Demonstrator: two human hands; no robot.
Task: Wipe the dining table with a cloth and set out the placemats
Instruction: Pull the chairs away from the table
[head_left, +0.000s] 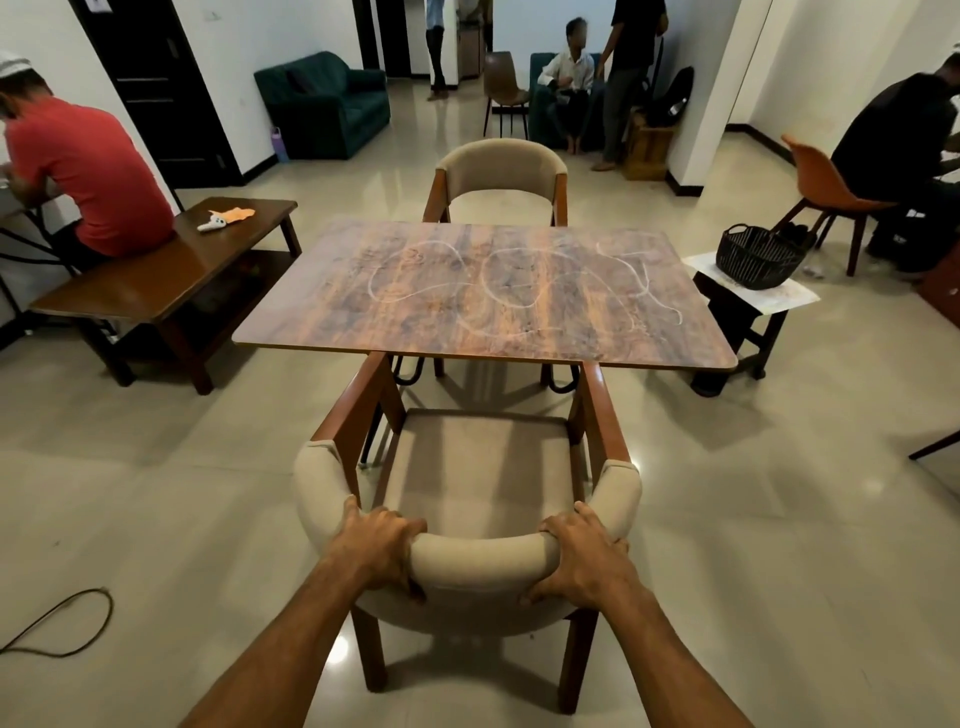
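Observation:
The dining table (332, 312) has a wood-grain top marked with looping white scribbles (519, 280). A beige padded chair (483, 467) with a wooden frame stands at its near edge, its back towards me. My left hand (382, 551) grips the left part of the padded backrest. My right hand (584, 558) grips the right part, fingers curled over the top. An orange cloth (236, 214) lies next to a white object on the brown bench table at the left. No placemats are plainly visible.
A second beige chair (501, 176) faces me across the table. A black basket (758, 257) sits on a small stand at the right. One person sits on the brown bench table (171, 275); other people are further back. A cable (67, 623) lies on the floor.

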